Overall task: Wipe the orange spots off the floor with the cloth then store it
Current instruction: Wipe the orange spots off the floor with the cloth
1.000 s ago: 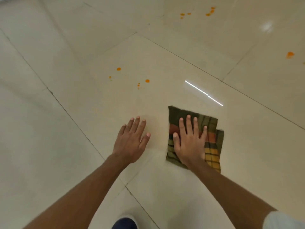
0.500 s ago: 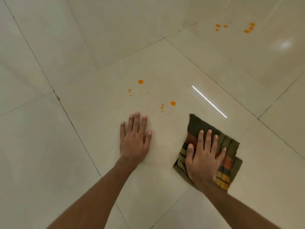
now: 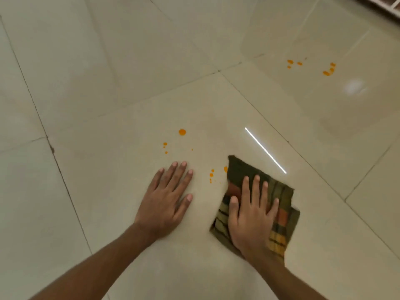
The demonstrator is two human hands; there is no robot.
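- Head view: right hand (image 3: pixel 252 215) presses flat, fingers spread, on the folded green-and-orange checked cloth (image 3: pixel 281 204) on the glossy cream tiled floor (image 3: pixel 108 83).
- Left hand (image 3: pixel 166 202) lies flat and empty on the tile.
- Small orange spots (image 3: pixel 211 175) sit between hands; 1 touches the cloth's edge.
- Farther orange splatter (image 3: pixel 328 71) lies well apart.

Bare tiled floor (image 3: pixel 108 83) lies open on all sides of the cloth (image 3: pixel 240 169); only the left hand (image 3: pixel 166 202), flat just beside it, blocks the leftward path toward the orange spots (image 3: pixel 182 132).
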